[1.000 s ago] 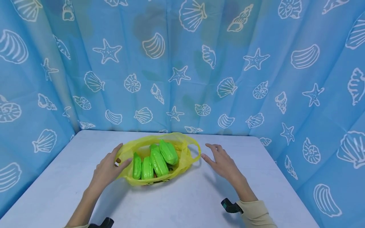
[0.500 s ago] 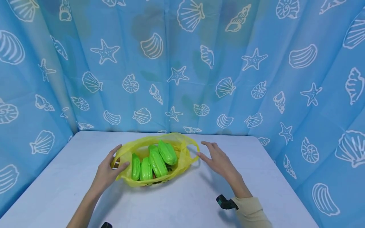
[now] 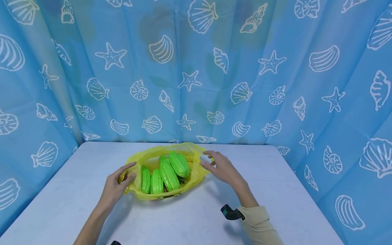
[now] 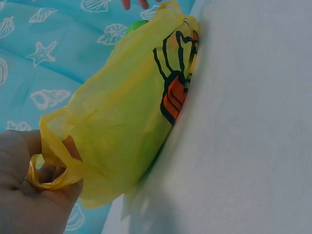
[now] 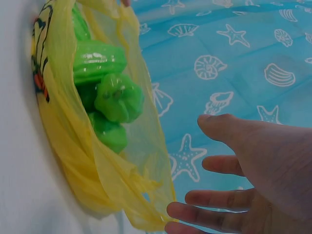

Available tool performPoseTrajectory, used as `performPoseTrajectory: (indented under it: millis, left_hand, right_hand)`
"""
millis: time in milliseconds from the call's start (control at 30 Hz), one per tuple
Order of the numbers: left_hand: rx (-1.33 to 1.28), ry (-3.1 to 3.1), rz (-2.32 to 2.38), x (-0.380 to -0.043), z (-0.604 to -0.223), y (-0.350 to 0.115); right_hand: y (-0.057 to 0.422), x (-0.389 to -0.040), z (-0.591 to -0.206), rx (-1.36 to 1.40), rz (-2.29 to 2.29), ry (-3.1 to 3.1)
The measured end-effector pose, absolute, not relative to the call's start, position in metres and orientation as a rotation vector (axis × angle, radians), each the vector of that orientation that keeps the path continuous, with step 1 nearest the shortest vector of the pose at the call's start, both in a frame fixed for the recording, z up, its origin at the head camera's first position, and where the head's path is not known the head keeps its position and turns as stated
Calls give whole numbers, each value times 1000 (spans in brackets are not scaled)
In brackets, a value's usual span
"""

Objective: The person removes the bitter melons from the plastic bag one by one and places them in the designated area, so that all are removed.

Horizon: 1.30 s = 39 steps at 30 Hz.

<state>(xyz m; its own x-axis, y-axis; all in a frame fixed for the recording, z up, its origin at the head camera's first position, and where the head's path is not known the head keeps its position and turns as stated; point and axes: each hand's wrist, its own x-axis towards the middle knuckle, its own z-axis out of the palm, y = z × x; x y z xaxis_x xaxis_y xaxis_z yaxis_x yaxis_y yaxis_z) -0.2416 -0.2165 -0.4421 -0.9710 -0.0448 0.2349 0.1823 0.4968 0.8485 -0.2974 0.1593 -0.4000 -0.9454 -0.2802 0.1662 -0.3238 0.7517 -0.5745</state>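
Observation:
A yellow plastic bag (image 3: 196,178) lies on the table with its mouth open toward me. Inside it are several glossy green, ridged vegetable-like pieces (image 3: 168,173); their lobed ends (image 5: 119,97) show in the right wrist view. My left hand (image 3: 112,190) is at the bag's left end. In the left wrist view its fingers curl through and round the handle loop (image 4: 62,181). My right hand (image 3: 225,170) is at the bag's right end, fingers spread and fingertips right at the right handle's edge. It holds nothing in the right wrist view.
The white table (image 3: 171,221) runs back to a blue curtain (image 3: 196,102) printed with white shells and starfish. A black wrist-worn device (image 3: 231,212) sits by the right sleeve (image 3: 255,217). An orange-and-black print (image 4: 175,97) marks the bag's outer side.
My right hand has moved left, from beside the bag to over its right handle. My left fingers have drawn in on the left handle. The bag and green pieces stay about in place.

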Motion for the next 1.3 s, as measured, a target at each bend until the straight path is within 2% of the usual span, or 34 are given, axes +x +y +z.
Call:
performPoseTrajectory:
  millis: [300, 733, 1300]
  left_hand:
    - [47, -2547, -1682, -240, -439, -213]
    - [72, -2479, -1818, -243, -441, -213]
    - [110, -2463, -1875, -243, -441, -216]
  right_hand:
    - [136, -301, -403, 485, 1092, -2858]
    - [110, -303, -417, 543, 1215, -2799]
    - [92, -298, -422, 572, 1128, -2748]
